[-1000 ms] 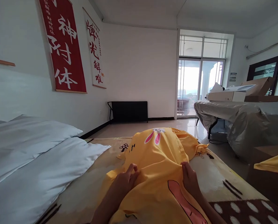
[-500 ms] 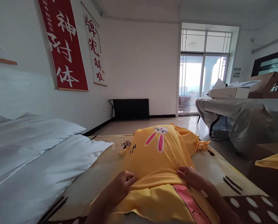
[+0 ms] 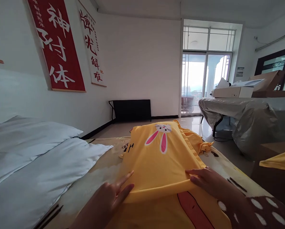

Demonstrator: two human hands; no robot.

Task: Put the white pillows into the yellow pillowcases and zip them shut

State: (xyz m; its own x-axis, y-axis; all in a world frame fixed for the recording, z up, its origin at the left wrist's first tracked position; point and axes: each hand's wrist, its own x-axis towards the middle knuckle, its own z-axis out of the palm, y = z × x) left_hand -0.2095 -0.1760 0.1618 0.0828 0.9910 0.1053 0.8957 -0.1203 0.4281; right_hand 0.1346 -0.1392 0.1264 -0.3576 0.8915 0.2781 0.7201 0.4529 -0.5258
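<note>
A yellow pillowcase (image 3: 159,159) with a white rabbit face and pink ears covers a pillow lying on the patterned bed cover (image 3: 99,178). My left hand (image 3: 109,198) rests at the pillow's near left edge, fingers stretched out against the yellow fabric. My right hand (image 3: 208,182) lies at the near right edge, fingers extended and touching the fold of fabric. More yellow cloth with a pink shape (image 3: 192,211) spreads toward me under both hands.
White pillows (image 3: 30,152) lie to the left. Red and white banners (image 3: 55,47) hang on the left wall. A plastic-covered table (image 3: 247,117) with cardboard boxes (image 3: 249,89) stands at right; a glass balcony door (image 3: 202,86) is behind. Another yellow cloth (image 3: 278,160) sits at far right.
Both hands went from pinching the yellow fabric to lying with fingers stretched out. The pillowcase now sits smoother and fuller over the pillow, and the view has shifted slightly.
</note>
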